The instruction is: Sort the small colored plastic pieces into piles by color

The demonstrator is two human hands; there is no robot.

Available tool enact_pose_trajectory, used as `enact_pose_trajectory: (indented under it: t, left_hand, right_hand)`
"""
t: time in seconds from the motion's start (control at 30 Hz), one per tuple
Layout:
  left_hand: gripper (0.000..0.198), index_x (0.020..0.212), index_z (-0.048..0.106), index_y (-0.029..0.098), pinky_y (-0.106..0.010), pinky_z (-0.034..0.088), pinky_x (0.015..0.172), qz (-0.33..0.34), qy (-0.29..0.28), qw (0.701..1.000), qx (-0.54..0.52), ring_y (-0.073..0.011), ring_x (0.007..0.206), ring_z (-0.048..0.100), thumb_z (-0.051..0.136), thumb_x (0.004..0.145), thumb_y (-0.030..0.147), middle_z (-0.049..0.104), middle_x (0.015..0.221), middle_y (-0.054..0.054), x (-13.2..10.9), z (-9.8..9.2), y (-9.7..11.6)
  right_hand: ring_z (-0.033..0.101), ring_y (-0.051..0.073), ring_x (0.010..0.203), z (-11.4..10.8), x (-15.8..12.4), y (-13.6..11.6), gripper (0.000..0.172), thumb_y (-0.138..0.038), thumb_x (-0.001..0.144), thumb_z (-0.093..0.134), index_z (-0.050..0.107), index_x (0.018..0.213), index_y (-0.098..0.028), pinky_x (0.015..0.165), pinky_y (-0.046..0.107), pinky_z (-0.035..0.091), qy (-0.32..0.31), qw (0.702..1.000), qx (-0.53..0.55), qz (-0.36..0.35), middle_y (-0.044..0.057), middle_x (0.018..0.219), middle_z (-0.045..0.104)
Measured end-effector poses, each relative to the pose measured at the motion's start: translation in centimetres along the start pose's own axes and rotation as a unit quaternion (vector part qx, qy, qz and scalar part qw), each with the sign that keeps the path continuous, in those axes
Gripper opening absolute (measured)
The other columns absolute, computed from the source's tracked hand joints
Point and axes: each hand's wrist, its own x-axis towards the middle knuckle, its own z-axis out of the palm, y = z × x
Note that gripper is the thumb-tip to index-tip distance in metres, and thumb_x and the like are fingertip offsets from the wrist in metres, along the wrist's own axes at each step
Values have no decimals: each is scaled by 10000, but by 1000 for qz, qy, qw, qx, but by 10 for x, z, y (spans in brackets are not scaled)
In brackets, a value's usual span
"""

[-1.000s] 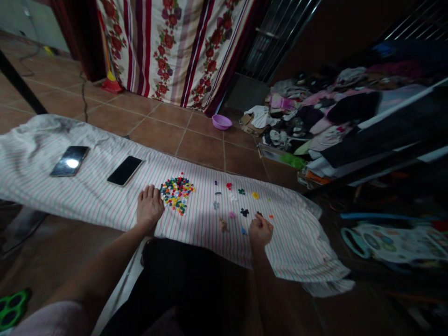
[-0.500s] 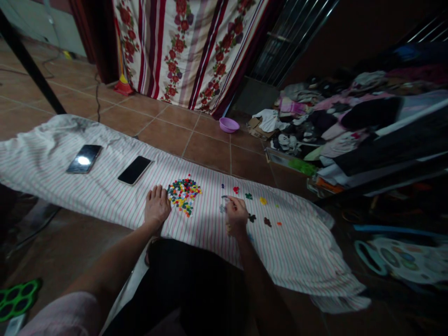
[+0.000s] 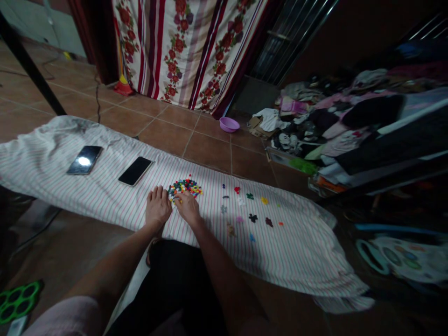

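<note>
Pieces (image 3: 185,185) of mixed colours lie heaped on the cloth-covered bench (image 3: 297,252), with small single-colour clusters (image 3: 253,218) set apart to the right. The left hand (image 3: 158,205) rests flat, fingers extended, beside them; the right hand (image 3: 189,206) bends its fingers down over them, though whether it pinches anything cannot be told. Picking seems the step in hand, calling next for a fine grip on one piece.

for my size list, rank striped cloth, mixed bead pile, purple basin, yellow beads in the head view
1. striped cloth
2. mixed bead pile, partly covered by right hand
3. purple basin
4. yellow beads
</note>
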Motion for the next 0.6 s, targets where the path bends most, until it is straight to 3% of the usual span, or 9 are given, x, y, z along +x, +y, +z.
enact_pose_trajectory:
  t: [0.27,0.6]
  left_hand:
    - [425,1209,596,74,-509,352,1097,13,7,1000,-7,-353,1337,476,353,909,254,550,1405,-221,-1,-3,-1]
    - [424,1207,602,75,-518,345,1100,8,8,1000,-24,-356,1346,466,358,909,253,547,1403,-232,0,-3,0]
  right_hand:
    - [619,186,1005,-1,8,-13,211,-273,952,519,710,1041,-253,852,281,452,-33,997,-49,43,62,1090,669]
    - [614,168,1001,2,3,-12,186,-261,945,530,695,1030,-253,863,268,453,-5,999,-22,40,46,1092,658]
